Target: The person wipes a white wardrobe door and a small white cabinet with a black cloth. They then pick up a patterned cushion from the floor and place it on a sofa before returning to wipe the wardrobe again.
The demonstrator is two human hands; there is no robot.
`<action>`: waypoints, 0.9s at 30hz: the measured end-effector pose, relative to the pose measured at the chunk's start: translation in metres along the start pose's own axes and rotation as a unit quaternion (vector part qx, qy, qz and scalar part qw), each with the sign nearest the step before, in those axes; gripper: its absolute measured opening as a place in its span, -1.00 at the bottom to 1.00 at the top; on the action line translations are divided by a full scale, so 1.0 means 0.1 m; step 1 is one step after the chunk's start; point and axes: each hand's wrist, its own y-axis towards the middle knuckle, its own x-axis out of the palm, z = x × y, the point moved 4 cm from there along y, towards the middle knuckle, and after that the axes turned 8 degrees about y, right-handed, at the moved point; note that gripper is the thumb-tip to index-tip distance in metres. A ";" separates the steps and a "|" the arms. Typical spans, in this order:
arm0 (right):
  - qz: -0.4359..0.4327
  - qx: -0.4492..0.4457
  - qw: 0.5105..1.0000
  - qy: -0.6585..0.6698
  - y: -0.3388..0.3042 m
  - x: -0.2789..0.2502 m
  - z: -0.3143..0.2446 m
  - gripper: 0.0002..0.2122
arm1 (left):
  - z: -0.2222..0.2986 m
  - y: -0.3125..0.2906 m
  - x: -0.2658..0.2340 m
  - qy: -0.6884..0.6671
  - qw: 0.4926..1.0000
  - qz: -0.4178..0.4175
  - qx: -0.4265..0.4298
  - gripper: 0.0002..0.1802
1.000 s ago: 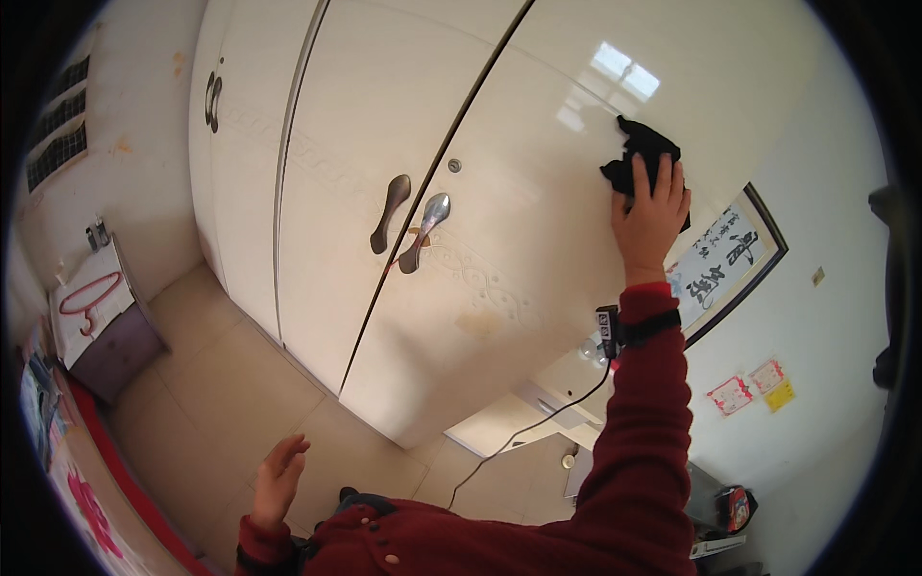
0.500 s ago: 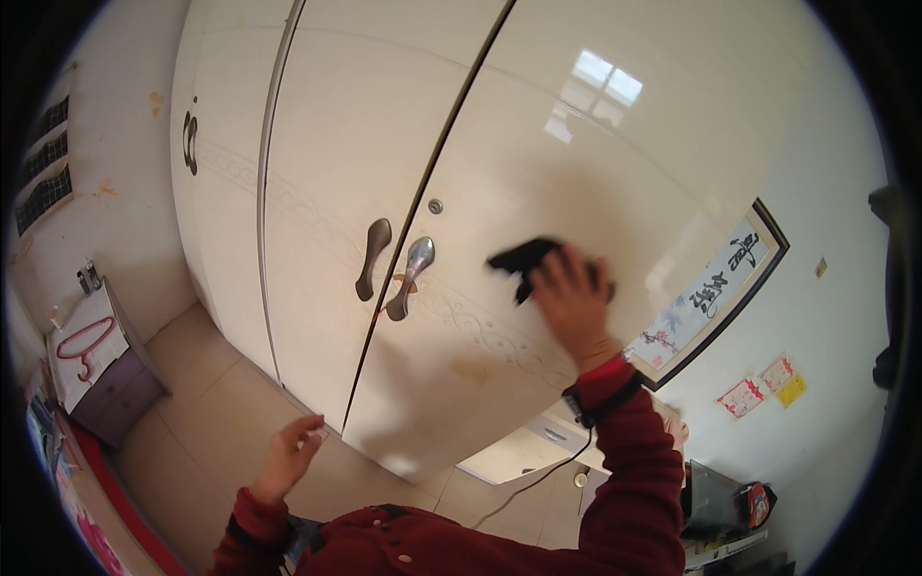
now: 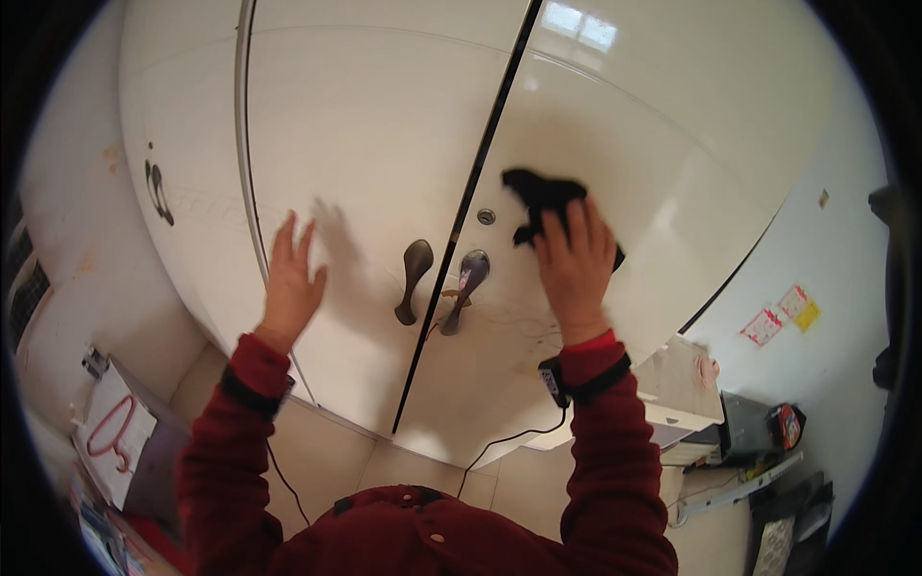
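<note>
A glossy cream wardrobe [image 3: 355, 125] stands in front of me. My right hand [image 3: 576, 264] holds a black cloth [image 3: 545, 195] flat against its right door, fingers lying over the cloth. Part of the cloth is hidden under the palm. My left hand [image 3: 291, 288] is raised before the door left of the seam, fingers apart with nothing in them; its shadow falls on the panel, and I cannot tell whether it touches. Two dark curved handles, a left one [image 3: 414, 281] and a right one [image 3: 467, 290], flank the seam between the hands. A round lock [image 3: 487, 217] sits above the right handle.
At the lower left, a small cabinet [image 3: 158, 461] bears a red hanger [image 3: 113, 427]. A pale drawer unit [image 3: 677, 384] and a dark box [image 3: 747, 427] stand at the right. Black cables [image 3: 509, 440] hang from both wrist straps. Small papers [image 3: 762, 326] are on the right wall.
My left hand has risen from low near the floor to the front of the left door, its fingers spreading. The right hand and cloth have moved up the right door. The view has shifted.
</note>
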 end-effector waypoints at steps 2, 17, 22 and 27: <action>-0.016 0.016 1.000 0.006 -0.23 0.02 -0.14 -0.68 | 0.20 -0.06 0.20 -0.035 0.998 -0.014 0.051 -0.17; -0.155 -0.182 0.971 0.017 -0.08 0.30 -0.58 -0.75 | 1.25 -0.54 1.12 -0.089 0.970 -0.105 0.198 -0.26; -0.182 -0.203 0.962 -0.007 -0.05 0.07 -0.32 -0.75 | 1.31 -0.58 1.21 -0.054 0.975 -0.084 0.196 -0.26; -0.045 -0.142 0.988 -0.048 0.63 -0.16 0.04 -0.73 | 1.28 -0.58 1.24 -0.047 0.976 -0.080 0.199 -0.28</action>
